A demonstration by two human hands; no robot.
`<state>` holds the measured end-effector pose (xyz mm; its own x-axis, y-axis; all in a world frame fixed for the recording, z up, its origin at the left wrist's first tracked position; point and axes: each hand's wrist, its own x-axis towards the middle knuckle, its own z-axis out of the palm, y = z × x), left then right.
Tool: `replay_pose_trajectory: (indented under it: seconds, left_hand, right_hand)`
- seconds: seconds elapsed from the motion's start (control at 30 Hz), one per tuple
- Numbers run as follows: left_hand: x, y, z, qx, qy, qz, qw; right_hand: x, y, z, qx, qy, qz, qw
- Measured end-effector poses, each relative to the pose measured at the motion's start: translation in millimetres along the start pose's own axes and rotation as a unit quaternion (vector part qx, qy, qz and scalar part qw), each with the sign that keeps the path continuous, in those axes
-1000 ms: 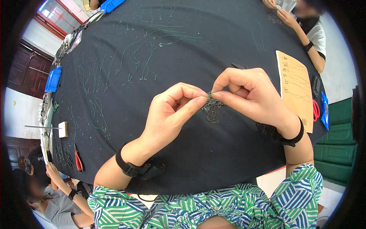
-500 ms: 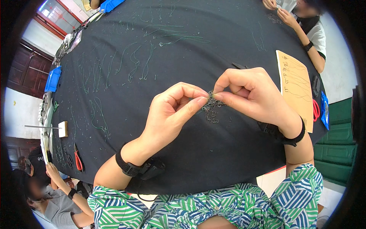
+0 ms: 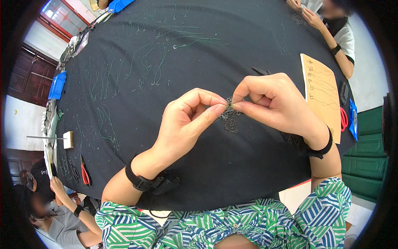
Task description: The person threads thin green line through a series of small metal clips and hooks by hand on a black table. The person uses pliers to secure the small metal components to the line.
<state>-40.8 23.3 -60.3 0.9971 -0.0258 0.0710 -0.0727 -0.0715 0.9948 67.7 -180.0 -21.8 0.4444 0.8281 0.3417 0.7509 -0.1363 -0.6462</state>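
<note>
Head view, thread: a fine greenish thread (image 3: 229, 105) spans the tiny gap between both sets of fingertips; whether a hook is on it is too small to tell.
Left hand: thumb and index finger of the left hand (image 3: 179, 120) pinch the thread from its left side.
Right hand: thumb and index finger of the right hand (image 3: 275, 101) pinch just across from them, nearly touching; the other fingers curl in.
Hooks: a loose heap of small dark hooks (image 3: 230, 124) lies on the cloth (image 3: 232, 178), just below and partly behind the pinch.
Done: several green strands (image 3: 199, 40) lie apart toward the far side and left; some seem to end in hooks, so I judge those finished.
Left: the piece in hand looks unfinished, and many hooks lie unattached, so much seems to remain.
Right side: a tan sheet (image 3: 321, 112) with hooks and lines on it, then red-handled scissors (image 3: 343, 119) and a blue packet (image 3: 353, 118).
Left side: red-handled snips (image 3: 85, 176) and a white block (image 3: 68, 140).
</note>
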Motion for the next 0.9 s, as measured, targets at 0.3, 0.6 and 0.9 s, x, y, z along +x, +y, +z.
replay_pose_trajectory:
  seconds: [0.3,0.6,0.9]
  left_hand:
    - [1,-4,-2,0.022,0.007,-0.024,0.999]
    - [0,-4,-1,0.015,0.034,-0.029,0.999]
    - [-2,4,2,0.082,0.052,0.03,0.995]
  right_hand:
    - [2,0,10,0.016,0.076,-0.012,0.997]
    - [-3,-3,17,-0.015,0.0,0.049,0.999]
    - [-2,-6,24,0.064,0.01,0.133,0.989]
